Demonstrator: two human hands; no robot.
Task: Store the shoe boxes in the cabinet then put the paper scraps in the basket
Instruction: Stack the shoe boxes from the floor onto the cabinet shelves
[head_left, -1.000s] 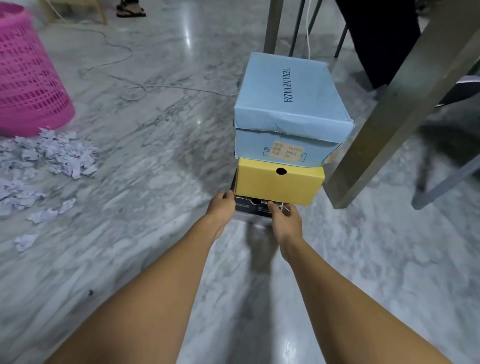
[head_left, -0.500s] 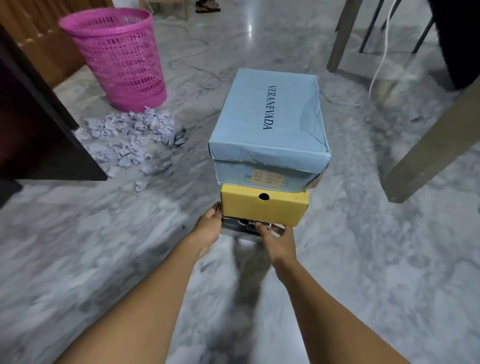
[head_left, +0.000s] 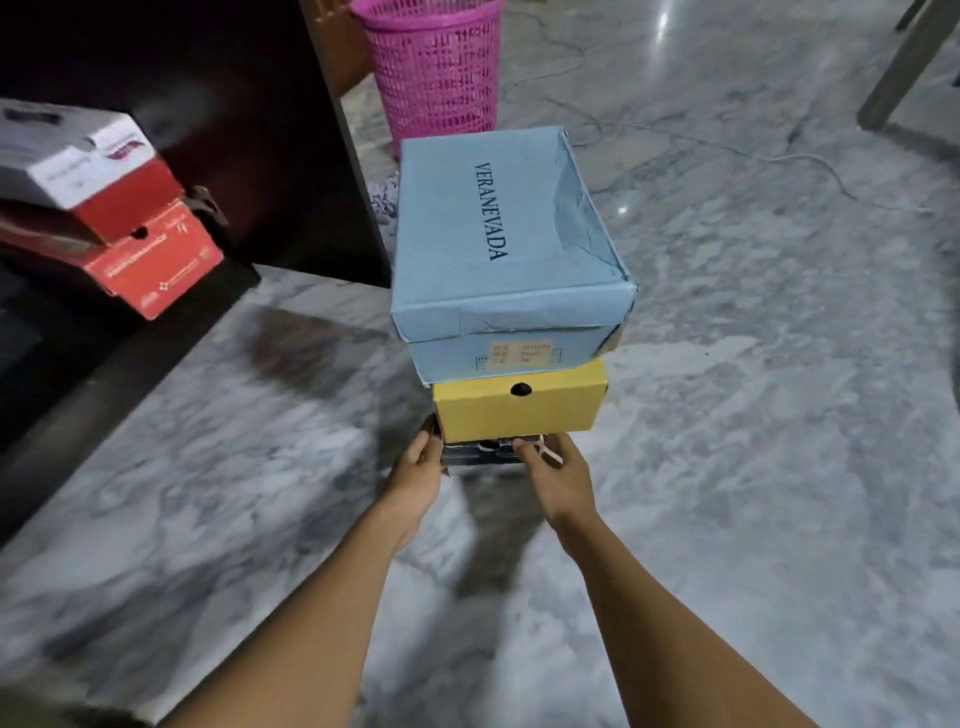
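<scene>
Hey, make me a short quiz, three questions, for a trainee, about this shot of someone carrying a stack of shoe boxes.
1. Multiple choice: which box tops the carried stack? A) a white box B) the blue box C) a green box
2. True or false: the pink basket stands on the floor beyond the stack.
3. Fill in: the left hand and right hand grip the stack at its ____ box.
Key: 1 B; 2 true; 3 bottom.
</scene>
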